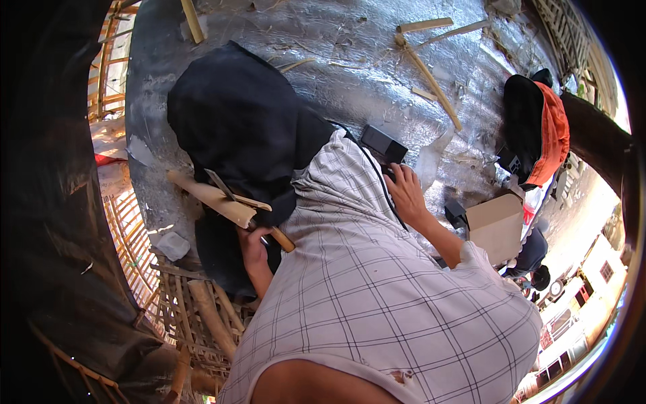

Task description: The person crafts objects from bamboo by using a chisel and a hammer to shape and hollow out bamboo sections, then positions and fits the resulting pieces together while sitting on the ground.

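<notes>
nearest the camera is the person's own torso in a white checked shirt [377,296], which hides much of both arms. just past it the left hand [252,246] is closed around the handle end of a bamboo piece [222,202], fingers wrapped tight with no gap showing. the bamboo runs up and left from the fist, pale and freshly split. a thin metal blade [219,183] lies across its upper face, seemingly wedged into the cut. the split looks only partly run: one end is opened up, while the end in the fist is whole, so the cutting seems begun but not finished.

on the other side the right hand [407,192] rests on a small black box-like device [383,145], fingers curled over its near edge. whether it really clamps the device or just touches it cannot be told, since the palm side is hidden.

between the hands hangs a black cloth [249,128], draped over the work area and covering what's under it.

further out is a silvery sheet [350,67] on the ground, strewn with bamboo offcuts [431,74] and shavings. to the right sit a cardboard box [498,225] and an orange and black bundle [538,128]. a woven bamboo frame [195,316] lies lower left.
</notes>
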The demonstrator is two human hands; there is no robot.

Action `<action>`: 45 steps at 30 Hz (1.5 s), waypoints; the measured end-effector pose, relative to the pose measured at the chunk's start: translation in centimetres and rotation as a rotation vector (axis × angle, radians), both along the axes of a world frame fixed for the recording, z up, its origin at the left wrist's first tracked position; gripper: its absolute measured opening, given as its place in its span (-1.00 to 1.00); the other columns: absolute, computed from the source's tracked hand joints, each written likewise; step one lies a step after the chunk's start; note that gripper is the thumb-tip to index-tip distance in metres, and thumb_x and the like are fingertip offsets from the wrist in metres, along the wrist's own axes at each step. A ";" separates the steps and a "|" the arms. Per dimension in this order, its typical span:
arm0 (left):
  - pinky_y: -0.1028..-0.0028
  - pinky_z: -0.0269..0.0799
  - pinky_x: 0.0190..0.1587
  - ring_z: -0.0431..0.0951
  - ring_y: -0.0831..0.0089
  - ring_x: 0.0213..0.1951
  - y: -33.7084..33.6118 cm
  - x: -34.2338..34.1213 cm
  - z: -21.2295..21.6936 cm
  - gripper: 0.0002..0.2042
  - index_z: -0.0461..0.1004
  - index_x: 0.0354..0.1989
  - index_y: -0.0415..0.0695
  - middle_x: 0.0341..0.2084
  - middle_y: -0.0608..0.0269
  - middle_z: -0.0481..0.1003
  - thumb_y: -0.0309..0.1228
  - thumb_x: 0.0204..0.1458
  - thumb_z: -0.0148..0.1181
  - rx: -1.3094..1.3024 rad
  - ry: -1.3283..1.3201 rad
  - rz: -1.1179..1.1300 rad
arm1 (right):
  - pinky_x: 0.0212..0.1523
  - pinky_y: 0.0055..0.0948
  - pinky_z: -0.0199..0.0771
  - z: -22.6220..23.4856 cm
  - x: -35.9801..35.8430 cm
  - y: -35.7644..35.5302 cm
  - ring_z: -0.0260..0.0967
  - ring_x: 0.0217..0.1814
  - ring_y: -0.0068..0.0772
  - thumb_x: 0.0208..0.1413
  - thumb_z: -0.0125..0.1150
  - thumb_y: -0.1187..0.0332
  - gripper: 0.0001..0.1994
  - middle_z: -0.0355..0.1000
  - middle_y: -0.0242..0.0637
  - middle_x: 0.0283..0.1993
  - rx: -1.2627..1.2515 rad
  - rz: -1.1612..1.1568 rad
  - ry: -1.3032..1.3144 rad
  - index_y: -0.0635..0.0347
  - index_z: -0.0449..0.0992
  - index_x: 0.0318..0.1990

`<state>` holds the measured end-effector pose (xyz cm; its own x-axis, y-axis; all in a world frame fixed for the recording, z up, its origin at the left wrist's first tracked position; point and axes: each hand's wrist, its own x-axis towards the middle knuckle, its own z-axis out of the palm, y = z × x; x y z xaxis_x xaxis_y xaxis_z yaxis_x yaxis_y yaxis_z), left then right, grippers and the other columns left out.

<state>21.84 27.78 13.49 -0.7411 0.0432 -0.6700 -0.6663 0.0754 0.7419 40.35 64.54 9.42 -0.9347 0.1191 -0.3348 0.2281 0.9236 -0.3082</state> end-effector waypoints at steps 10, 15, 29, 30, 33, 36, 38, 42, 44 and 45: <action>0.38 0.56 -0.11 0.55 0.33 -0.11 -0.2 -0.1 -0.1 -0.34 0.37 0.12 -0.26 -0.11 0.22 0.45 -0.71 -0.34 0.23 0.051 -0.025 0.024 | 0.16 -0.15 0.42 1.4 -3.9 5.2 0.28 0.10 0.06 -0.40 0.55 0.37 -0.10 0.36 -0.13 0.10 -0.368 0.005 -0.256 -0.01 0.37 0.30; 0.39 0.55 -0.12 0.58 0.34 -0.16 0.4 0.1 0.3 -0.40 0.44 0.06 -0.26 -0.16 0.22 0.51 -0.70 -0.35 0.24 0.052 0.003 0.054 | 0.16 -0.13 0.40 1.0 -3.1 4.3 0.29 0.13 0.05 -0.41 0.54 0.44 -0.11 0.35 -0.16 0.13 -0.282 0.032 -0.159 -0.05 0.39 0.29; 0.42 0.48 -0.04 0.60 0.39 -0.13 -1.1 0.3 -0.3 -0.51 0.57 -0.10 -0.28 -0.20 0.26 0.59 -0.68 -0.39 0.28 0.196 0.020 -0.096 | 0.00 -0.10 0.22 0.3 -3.1 -2.1 0.26 0.10 -0.04 -0.06 0.27 0.52 -0.48 0.34 -0.13 -0.01 0.321 -0.115 -0.037 0.01 0.46 0.14; 0.42 0.48 -0.03 0.60 0.38 -0.12 -1.5 0.4 -0.3 -0.49 0.56 -0.09 -0.28 -0.19 0.26 0.59 -0.69 -0.39 0.29 0.199 0.022 -0.076 | 0.00 -0.10 0.22 0.5 -3.3 -1.8 0.26 0.09 -0.05 -0.06 0.27 0.52 -0.49 0.35 -0.15 -0.02 0.351 -0.137 -0.036 0.00 0.45 0.13; 0.41 0.48 0.00 0.60 0.36 -0.09 -2.3 0.9 -0.4 -0.44 0.54 -0.03 -0.27 -0.15 0.24 0.58 -0.70 -0.40 0.29 0.204 0.033 -0.041 | -0.06 -0.12 0.23 0.8 -4.1 -0.2 0.30 0.04 -0.08 -0.07 0.26 0.55 -0.50 0.37 -0.20 -0.05 0.429 -0.185 0.065 -0.03 0.45 0.10; 0.39 0.47 0.02 0.58 0.34 -0.05 -2.8 1.1 -0.5 -0.39 0.51 0.03 -0.27 -0.11 0.22 0.57 -0.71 -0.40 0.29 0.223 0.047 -0.029 | -0.03 -0.14 0.31 1.3 -5.2 1.3 0.32 0.04 -0.09 -0.06 0.27 0.54 -0.50 0.37 -0.19 -0.04 0.366 -0.154 0.108 0.01 0.47 0.11; 0.38 0.47 0.03 0.57 0.33 -0.03 -2.7 1.2 -0.6 -0.38 0.50 0.04 -0.26 -0.10 0.22 0.56 -0.71 -0.40 0.29 0.220 0.048 -0.009 | 0.01 -0.15 0.32 0.5 -5.2 1.6 0.32 0.06 -0.08 -0.07 0.28 0.54 -0.47 0.36 -0.20 -0.04 0.327 -0.124 0.148 0.03 0.46 0.15; 0.37 0.46 0.05 0.52 0.31 0.02 -3.1 1.4 -2.6 -0.34 0.46 0.09 -0.25 -0.05 0.20 0.50 -0.69 -0.40 0.30 0.197 0.031 -0.001 | 0.11 -0.11 0.35 -0.8 -5.6 2.3 0.32 0.16 -0.03 -0.08 0.31 0.55 -0.39 0.35 -0.15 0.11 0.325 -0.158 0.182 0.05 0.43 0.24; 0.36 0.46 0.06 0.50 0.29 0.04 -3.7 1.4 -3.6 -0.33 0.44 0.11 -0.25 -0.02 0.20 0.48 -0.68 -0.39 0.31 0.155 0.018 -0.061 | 0.19 -0.07 0.35 -1.7 -6.1 2.7 0.28 0.29 0.02 -0.08 0.31 0.56 -0.33 0.31 -0.10 0.27 0.311 -0.216 0.195 0.01 0.39 0.29; 0.35 0.46 0.07 0.50 0.29 0.04 -3.6 1.3 -3.5 -0.33 0.44 0.11 -0.25 -0.02 0.19 0.48 -0.67 -0.38 0.31 0.170 0.026 -0.069 | 0.20 -0.07 0.35 -1.8 -6.6 2.8 0.27 0.31 0.01 -0.09 0.32 0.56 -0.30 0.31 -0.12 0.28 0.313 -0.183 0.221 -0.01 0.38 0.31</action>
